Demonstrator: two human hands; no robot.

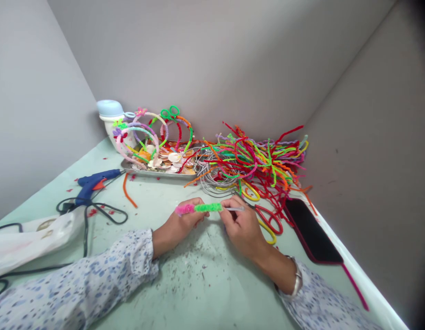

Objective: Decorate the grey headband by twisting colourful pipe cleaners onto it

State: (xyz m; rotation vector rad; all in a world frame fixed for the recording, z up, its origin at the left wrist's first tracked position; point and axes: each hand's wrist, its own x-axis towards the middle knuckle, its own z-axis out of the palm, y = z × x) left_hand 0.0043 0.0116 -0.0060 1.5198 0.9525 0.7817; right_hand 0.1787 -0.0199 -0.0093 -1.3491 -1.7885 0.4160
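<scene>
Right over the middle of the bench (pixel 212 293), both hands have hold of a slim strip (pixel 208 207) that's fuzzy pink at the left end and bright green next to it, with a pale, bare bit poking out to the right. The left hand (pixel 184 223) has its fingers curled around the pink-and-green part. Right hand (pixel 242 225): thumb and fingers pinched tight where the green stops and the pale bit starts.

Behind that it's a proper craft pile. A metal tray (pixel 157 174) holds shells (pixel 174 157), plus some fuzzy headbands (pixel 138 129) standing up in it. Just right of the tray there's a coil of grey wire (pixel 212 185) and a massive heap of colourful pipe cleaners (pixel 263 158). A phone (pixel 313 231) lies by the bench's right edge, with a magenta stem (pixel 356 288) sticking out beside it. Over on the left, a blue glue gun (pixel 102 178) lies near a white plastic bag (pixel 30 238).
</scene>
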